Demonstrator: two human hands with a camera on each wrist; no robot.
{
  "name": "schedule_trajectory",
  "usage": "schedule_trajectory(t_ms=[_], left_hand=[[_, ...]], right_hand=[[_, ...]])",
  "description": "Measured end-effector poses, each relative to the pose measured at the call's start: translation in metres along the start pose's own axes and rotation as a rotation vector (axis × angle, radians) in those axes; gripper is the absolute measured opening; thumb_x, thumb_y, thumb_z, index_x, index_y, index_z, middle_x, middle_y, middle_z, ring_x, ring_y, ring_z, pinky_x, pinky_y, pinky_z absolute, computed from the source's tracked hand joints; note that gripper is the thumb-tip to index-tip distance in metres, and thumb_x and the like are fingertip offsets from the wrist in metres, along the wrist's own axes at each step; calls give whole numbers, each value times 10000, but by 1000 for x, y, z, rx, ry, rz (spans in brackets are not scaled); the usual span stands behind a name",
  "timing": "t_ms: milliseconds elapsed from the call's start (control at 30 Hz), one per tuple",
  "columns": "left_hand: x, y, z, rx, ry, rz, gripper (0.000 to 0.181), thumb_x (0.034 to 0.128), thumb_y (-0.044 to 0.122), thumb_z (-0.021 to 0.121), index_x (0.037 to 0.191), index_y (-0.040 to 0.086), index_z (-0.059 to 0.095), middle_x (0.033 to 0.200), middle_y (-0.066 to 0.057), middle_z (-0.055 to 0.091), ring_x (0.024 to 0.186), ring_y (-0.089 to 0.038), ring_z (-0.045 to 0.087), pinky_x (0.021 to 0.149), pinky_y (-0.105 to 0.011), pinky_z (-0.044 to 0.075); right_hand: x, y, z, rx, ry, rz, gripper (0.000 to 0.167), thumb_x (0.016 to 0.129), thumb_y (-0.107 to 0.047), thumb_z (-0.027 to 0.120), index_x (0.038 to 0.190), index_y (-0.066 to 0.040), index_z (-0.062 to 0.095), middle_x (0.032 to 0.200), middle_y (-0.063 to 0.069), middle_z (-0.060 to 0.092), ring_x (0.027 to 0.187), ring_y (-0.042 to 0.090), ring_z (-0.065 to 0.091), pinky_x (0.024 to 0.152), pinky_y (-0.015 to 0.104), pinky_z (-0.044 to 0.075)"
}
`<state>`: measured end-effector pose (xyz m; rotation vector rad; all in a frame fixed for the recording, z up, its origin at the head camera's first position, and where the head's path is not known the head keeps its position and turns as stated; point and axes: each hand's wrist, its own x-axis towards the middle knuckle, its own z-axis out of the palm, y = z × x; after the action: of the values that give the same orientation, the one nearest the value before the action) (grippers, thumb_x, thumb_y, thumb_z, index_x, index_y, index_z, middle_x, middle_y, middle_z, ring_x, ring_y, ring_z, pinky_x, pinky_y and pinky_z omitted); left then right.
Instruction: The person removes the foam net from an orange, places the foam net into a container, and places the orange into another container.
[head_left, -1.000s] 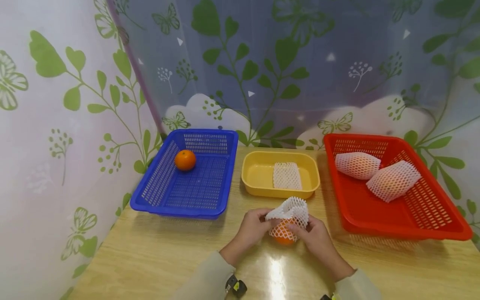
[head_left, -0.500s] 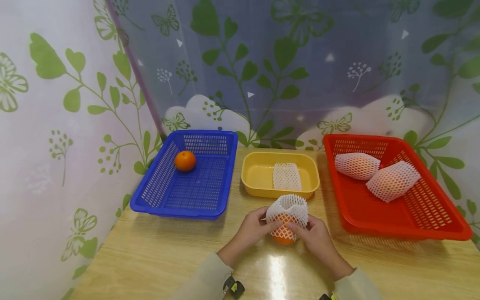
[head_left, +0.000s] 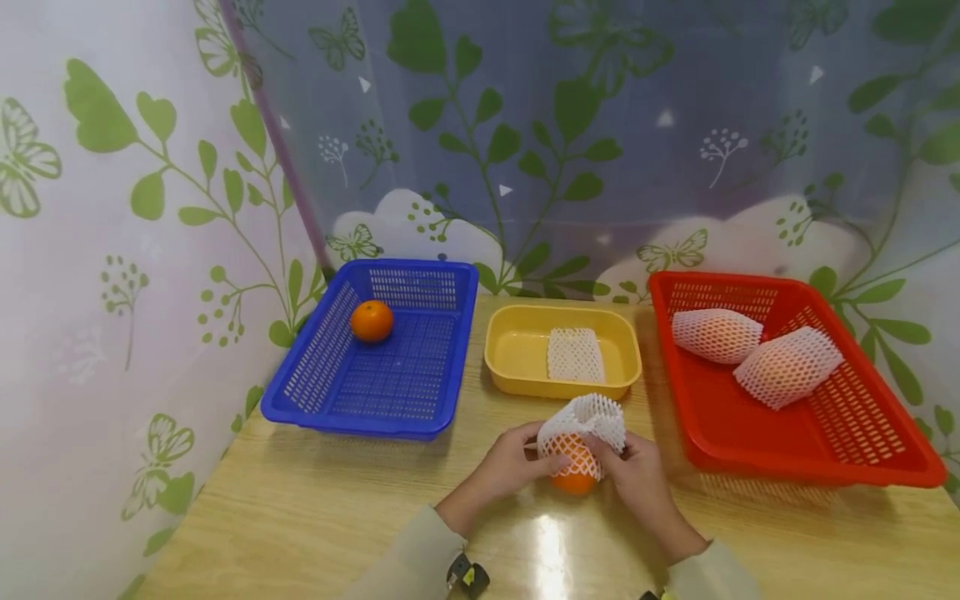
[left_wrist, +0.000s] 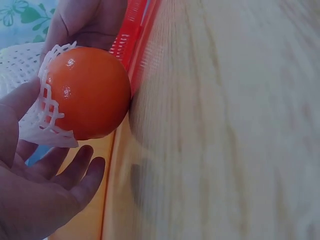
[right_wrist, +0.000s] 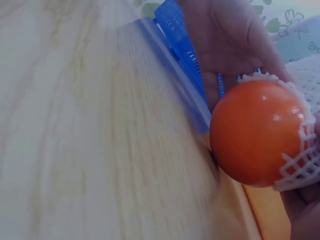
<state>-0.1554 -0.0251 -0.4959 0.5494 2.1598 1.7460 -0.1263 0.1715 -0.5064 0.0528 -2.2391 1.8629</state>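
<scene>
An orange (head_left: pixel 576 483) sits partly inside a white foam net sleeve (head_left: pixel 588 412), its lower end bare, close above the wooden table. My left hand (head_left: pixel 510 461) holds the net from the left, thumb on its front. From the right, my right hand (head_left: pixel 639 479) grips the net, with its thumb near the net's upper part. In the left wrist view the orange (left_wrist: pixel 92 95) shows its smooth bare end, the net edge around it. The right wrist view has the orange (right_wrist: pixel 252 135) between both hands; most right-hand fingers are hidden there.
A blue basket (head_left: pixel 442 421) at the left holds one bare orange (head_left: pixel 372 321). Behind the hands, a yellow tray (head_left: pixel 510 383) holds a flat foam net (head_left: pixel 575 354). The red basket (head_left: pixel 750 442) at the right has two net-wrapped fruits (head_left: pixel 789 367).
The net's top opening was spread wider half a second ago and now folds inward near the right thumb. The left thumb has slid lower, and hands and orange have shifted slightly right.
</scene>
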Motion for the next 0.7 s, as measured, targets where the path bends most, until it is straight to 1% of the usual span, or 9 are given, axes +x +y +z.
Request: schedule_trajectory(t_ms=[67,133,200,300,367,433,533,600,700], left_hand=[[0,0,-1,14,5,4,438,882,161,732,1281,33,605,1197,-111,649,1055,-216,640,845,-237,535],[0,0,-1,21,15,6,425,885,153,727,1273,24,608,1195,-114,648,1052,-222,637,844,-240,535],[-1,2,-2,27,26,21,404,886,122,721,1260,11,614,1189,-122,651,1056,-233,630,846,-255,538],[-5,15,-3,22,56,33,347,889,73,705,1216,-18,634,1172,-146,657,1054,-258,619,849,-300,543],[-7,23,-4,30,78,47,288,884,34,697,1160,-40,657,1147,-159,664,1039,-248,611,836,-292,542],[-9,30,-4,29,97,51,238,882,16,691,1108,-55,672,1108,-171,670,984,-215,613,798,-267,545],[-4,21,-3,43,114,57,202,887,12,684,1081,-42,682,1075,-152,680,933,-142,596,758,-207,528],[-1,13,-2,43,115,58,189,903,38,675,1081,-24,679,1065,-136,678,907,-119,587,748,-206,527],[2,3,-1,39,114,43,221,923,114,671,1116,7,660,1090,-112,666,953,-131,587,786,-227,527]], right_hand=[[0,0,-1,-2,-13,-8,188,866,-78,731,999,54,713,869,-31,721,775,63,635,680,222,557],[0,0,-1,-10,-28,-7,206,859,-75,738,1015,55,705,900,19,725,788,63,636,693,219,557],[-1,1,-1,-6,-43,-14,226,856,-67,739,1038,59,695,936,60,723,816,62,639,717,215,557],[-1,0,0,-2,-61,-8,261,864,-85,737,1074,59,680,989,100,710,863,60,635,753,207,549],[-2,-1,0,-1,-69,-3,262,866,-85,734,1076,62,678,979,59,706,865,59,629,758,200,543],[-3,-3,0,-10,-77,16,271,866,-94,736,1077,65,677,973,30,702,860,62,621,758,197,538],[-2,-3,0,-25,-85,40,280,862,-113,744,1073,62,685,970,34,705,849,67,617,755,196,536],[-2,-3,0,-24,-94,46,284,865,-124,742,1075,59,686,983,59,706,853,74,619,759,203,539],[-1,-1,0,-26,-104,52,279,866,-133,742,1066,55,691,983,89,710,849,79,626,754,211,543]])
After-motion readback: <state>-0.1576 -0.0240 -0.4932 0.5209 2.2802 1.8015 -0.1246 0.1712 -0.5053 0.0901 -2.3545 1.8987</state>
